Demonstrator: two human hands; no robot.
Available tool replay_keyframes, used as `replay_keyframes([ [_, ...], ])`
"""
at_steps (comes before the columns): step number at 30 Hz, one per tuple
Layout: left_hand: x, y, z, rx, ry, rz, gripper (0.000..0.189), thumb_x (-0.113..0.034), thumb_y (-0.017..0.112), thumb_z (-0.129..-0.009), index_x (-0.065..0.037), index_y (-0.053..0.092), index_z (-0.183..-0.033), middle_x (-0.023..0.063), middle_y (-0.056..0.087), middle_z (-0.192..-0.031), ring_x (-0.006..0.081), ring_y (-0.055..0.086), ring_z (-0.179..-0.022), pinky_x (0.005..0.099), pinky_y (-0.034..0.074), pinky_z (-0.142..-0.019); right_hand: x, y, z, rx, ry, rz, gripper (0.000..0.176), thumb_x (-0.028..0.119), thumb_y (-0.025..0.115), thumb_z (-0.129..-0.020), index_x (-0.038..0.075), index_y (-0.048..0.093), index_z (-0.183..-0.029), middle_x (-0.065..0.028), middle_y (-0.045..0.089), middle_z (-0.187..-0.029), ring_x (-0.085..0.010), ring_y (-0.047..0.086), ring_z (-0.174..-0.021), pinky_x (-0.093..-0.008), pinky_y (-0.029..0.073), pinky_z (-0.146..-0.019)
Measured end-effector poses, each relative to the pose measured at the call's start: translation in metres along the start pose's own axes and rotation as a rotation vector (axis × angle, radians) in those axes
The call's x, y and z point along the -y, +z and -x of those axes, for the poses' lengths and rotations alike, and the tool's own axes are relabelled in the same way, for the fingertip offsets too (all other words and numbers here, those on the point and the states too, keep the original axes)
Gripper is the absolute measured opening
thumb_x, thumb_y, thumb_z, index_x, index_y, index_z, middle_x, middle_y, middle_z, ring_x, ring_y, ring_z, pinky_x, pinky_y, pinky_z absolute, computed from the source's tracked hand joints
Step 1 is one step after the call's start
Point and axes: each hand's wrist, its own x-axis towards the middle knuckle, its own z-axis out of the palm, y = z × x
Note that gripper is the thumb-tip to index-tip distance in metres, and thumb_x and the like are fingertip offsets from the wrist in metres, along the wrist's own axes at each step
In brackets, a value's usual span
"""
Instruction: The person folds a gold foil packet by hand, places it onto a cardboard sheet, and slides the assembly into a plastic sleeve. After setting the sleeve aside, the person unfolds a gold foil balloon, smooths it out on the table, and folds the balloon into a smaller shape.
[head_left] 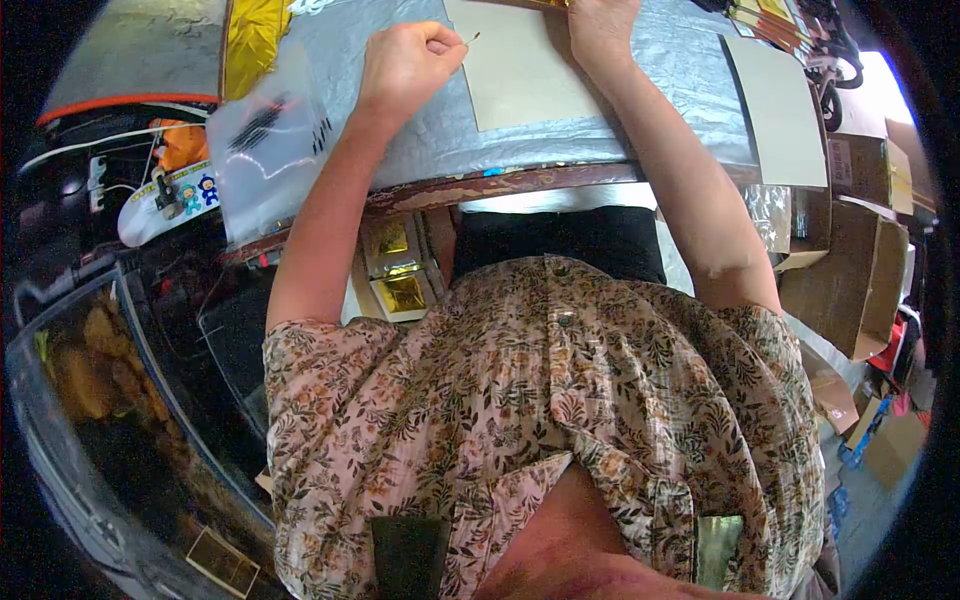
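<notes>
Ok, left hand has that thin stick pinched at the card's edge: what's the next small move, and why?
Probably lower the tip of the thin stick onto the beige card: the left hand pinches it right at the card's left edge, and the right hand rests on the card's top.

Short-sleeved blouse [560,400] here, pale cream-pink fabric totally covered in a busy print of dark green and brown leaves and little flowers, with small round buttons [565,320] down the front. The sleeves [310,350] are loose and end above the elbow, so both arms are bare down to the left hand [405,60] and right hand [600,30].
</notes>
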Motion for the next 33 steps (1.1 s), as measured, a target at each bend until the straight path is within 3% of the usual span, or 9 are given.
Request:
replay_keyframes([
  [4,-0.003,0.001,-0.009,0.018,0.097,-0.173,0.023,-0.024,0.075,-0.084,-0.003,0.078,-0.095,0.0149,0.077,-0.086,0.0256,0.075,-0.076,0.0368,0.059,-0.075,-0.005,-0.005,-0.003,0.02,-0.014,0.091,0.011,0.01,0.067,-0.099,0.0,0.072,-0.099,0.0054,0.064,-0.08,-0.005,0.051,-0.068,-0.0219,0.039,-0.059],
  [6,-0.011,0.002,-0.014,0.081,0.106,-0.343,0.018,-0.018,0.072,-0.081,-0.003,0.077,-0.089,0.0198,0.074,-0.088,0.0363,0.074,-0.079,0.0427,0.059,-0.077,-0.008,-0.002,-0.004,-0.011,-0.018,-0.022,0.012,0.01,0.067,-0.099,-0.001,0.073,-0.099,0.0049,0.064,-0.08,-0.0053,0.052,-0.068,-0.0222,0.039,-0.059],
  [9,-0.024,0.013,-0.014,0.067,0.251,-0.702,0.016,-0.016,0.07,-0.079,-0.002,0.076,-0.085,0.0207,0.073,-0.087,0.039,0.073,-0.081,0.0448,0.059,-0.079,-0.004,-0.003,-0.002,0.005,0.028,-0.048,0.013,0.01,0.067,-0.099,-0.002,0.073,-0.101,0.0037,0.066,-0.082,-0.0058,0.053,-0.069,-0.0225,0.041,-0.06],
  [13,-0.02,0.016,-0.014,0.013,0.23,-0.708,0.016,-0.015,0.069,-0.079,0.0,0.073,-0.081,0.0215,0.072,-0.083,0.0399,0.072,-0.08,0.0475,0.058,-0.079,-0.006,-0.004,-0.003,0.0,-0.011,0.02,0.014,0.01,0.067,-0.099,-0.002,0.073,-0.104,0.0029,0.067,-0.084,-0.0064,0.054,-0.07,-0.0226,0.041,-0.06],
  [15,-0.023,0.007,-0.011,0.025,0.07,-0.418,0.015,-0.014,0.067,-0.081,0.0,0.07,-0.079,0.0234,0.07,-0.08,0.0419,0.071,-0.08,0.0507,0.057,-0.079,-0.007,-0.003,-0.002,0.023,0.01,-0.035,0.015,0.009,0.067,-0.099,-0.003,0.074,-0.104,0.0031,0.067,-0.084,-0.0063,0.054,-0.071,-0.0227,0.041,-0.061],
  [19,-0.023,0.005,-0.007,0.054,0.077,-0.386,0.015,-0.015,0.067,-0.083,-0.001,0.069,-0.078,0.0231,0.069,-0.077,0.0427,0.07,-0.08,0.0519,0.056,-0.078,-0.001,-0.001,0.002,-0.006,-0.071,0.11,0.015,0.009,0.067,-0.098,-0.003,0.074,-0.103,0.0039,0.066,-0.083,-0.0059,0.053,-0.071,-0.0231,0.041,-0.061],
  [21,-0.019,0.012,-0.003,0.008,0.143,-0.487,0.015,-0.016,0.063,-0.084,-0.003,0.072,-0.084,0.0201,0.073,-0.088,0.0411,0.072,-0.084,0.0506,0.058,-0.079,-0.001,-0.001,0.002,0.014,-0.037,0.06,0.015,0.009,0.067,-0.098,-0.003,0.075,-0.104,0.004,0.066,-0.083,-0.0056,0.053,-0.072,-0.0237,0.041,-0.062],
  [28,-0.002,0.02,0.021,-0.146,0.382,-0.34,0.009,-0.011,0.063,-0.089,-0.003,0.067,-0.09,0.0188,0.067,-0.09,0.0436,0.068,-0.082,0.0549,0.057,-0.075,-0.012,-0.001,-0.004,0.028,-0.046,0.015,0.017,0.011,0.067,-0.099,-0.004,0.074,-0.106,0.0034,0.067,-0.085,-0.0063,0.053,-0.072,-0.0239,0.042,-0.063],
  [33,0.0,0.024,0.031,-0.256,0.42,-0.288,0.005,-0.01,0.065,-0.09,-0.006,0.067,-0.092,0.0128,0.064,-0.088,0.0362,0.067,-0.086,0.0489,0.055,-0.076,-0.009,0.002,0.0,-0.008,-0.026,-0.033,0.016,0.011,0.067,-0.1,-0.003,0.075,-0.104,0.0035,0.066,-0.083,-0.0068,0.054,-0.071,-0.0239,0.042,-0.063],
])
